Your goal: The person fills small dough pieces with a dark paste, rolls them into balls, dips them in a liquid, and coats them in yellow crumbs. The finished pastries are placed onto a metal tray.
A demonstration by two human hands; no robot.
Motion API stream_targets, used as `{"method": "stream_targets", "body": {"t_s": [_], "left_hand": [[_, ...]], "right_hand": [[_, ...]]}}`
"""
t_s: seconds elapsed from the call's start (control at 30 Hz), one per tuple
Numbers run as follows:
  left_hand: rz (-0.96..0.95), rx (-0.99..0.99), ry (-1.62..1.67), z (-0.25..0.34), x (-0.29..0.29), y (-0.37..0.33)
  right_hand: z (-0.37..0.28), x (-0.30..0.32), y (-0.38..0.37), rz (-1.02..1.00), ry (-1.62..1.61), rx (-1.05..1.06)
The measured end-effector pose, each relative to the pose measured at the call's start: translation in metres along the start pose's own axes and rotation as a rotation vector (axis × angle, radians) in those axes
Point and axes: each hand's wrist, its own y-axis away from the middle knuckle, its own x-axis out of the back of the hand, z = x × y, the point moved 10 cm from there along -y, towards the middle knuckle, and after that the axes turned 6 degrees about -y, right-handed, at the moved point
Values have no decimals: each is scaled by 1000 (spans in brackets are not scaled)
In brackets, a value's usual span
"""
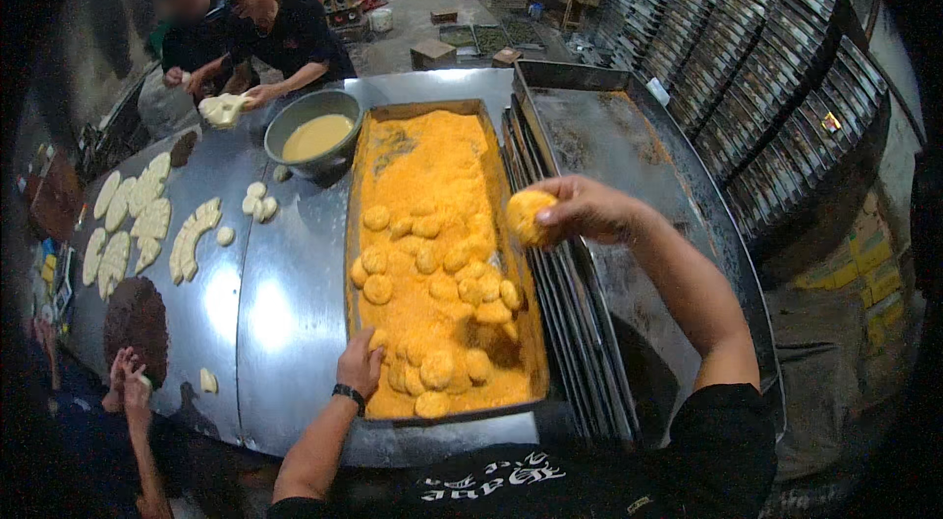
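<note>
My right hand (587,209) is raised over the right side of the tray, fingers and thumb closed on a round crumb-coated dough ball (527,215). By the tray's near left edge, my left hand (361,364) has its fingers closed around a smaller coated dough piece (379,336), partly hidden by them. The long metal tray (351,323) holds a thick bed of orange-yellow crumbs (432,156). Several coated dough balls (437,369) lie in its middle and near part, some touching or heaped together.
Left of the tray's far end stands a grey bowl (324,165) of pale liquid. Cut dough pieces (194,239) and brown filling (136,327) lie on the metal table (280,323). Stacked baking trays (648,156) stand to the right. Two people work far left; another's hands (130,383) are near left.
</note>
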Motion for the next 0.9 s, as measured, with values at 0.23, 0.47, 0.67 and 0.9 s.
{"method": "stream_targets", "body": {"t_s": [0.23, 0.47, 0.67, 0.9], "left_hand": [[27, -101, -177, 12, -3, -10], [44, -138, -198, 13, -6, -11], [44, -98, -164, 2, -8, -1], [53, -82, -78, 14, 9, -8]], "right_hand": [[-79, 223, -45, 562, 513, 114], [-58, 291, -124, 839, 1495, 412], [-46, 247, -138, 890, 1705, 494], [-101, 267, -102, 905, 1090, 610]]}}
